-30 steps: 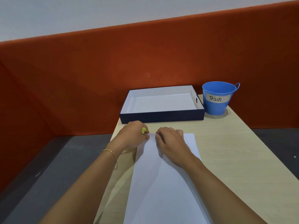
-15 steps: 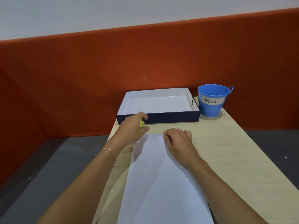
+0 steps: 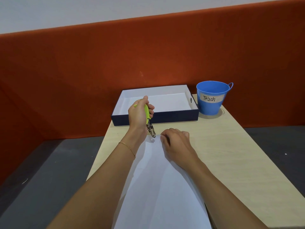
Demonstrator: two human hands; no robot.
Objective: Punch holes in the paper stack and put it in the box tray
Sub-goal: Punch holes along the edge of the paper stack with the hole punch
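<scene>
Item 1. Left hand [image 3: 140, 113]: hovering at centre frame, in front of the near wall of the tray, fingers and thumb curling tightly round the green handles of the hole punch [image 3: 147, 115]. A thin gold bracelet [image 3: 127, 147] is sitting on the wrist.

Item 2. Hole punch: pointing its metal head down and toward the lower right, the tip hanging at the far left corner of the paper. Whether the tip is touching the sheets cannot be told.

Item 3. Right hand [image 3: 176, 142]: lying knuckles-up on the far edge of the paper, just right of the punch head, fingers curling under. Whether the fingertips are pinching the sheets or only pressing on them cannot be told.

Item 4. Paper stack [image 3: 161, 187]: white, lying flat on the counter [image 3: 231, 154], running from centre frame down to the bottom edge, between the two forearms.

Item 5. Box tray [image 3: 173, 117]: dark blue outside, white inside, sitting at the far end of the counter, above the hands in the frame, well apart from the paper.

Item 6. Blue bucket [image 3: 211, 104]: standing upright just right of the tray, wearing a label reading "Trash".

Item 7. Orange partition [image 3: 115, 63]: running across the frame behind the counter, with grey floor [image 3: 41, 171] showing at lower left.
</scene>
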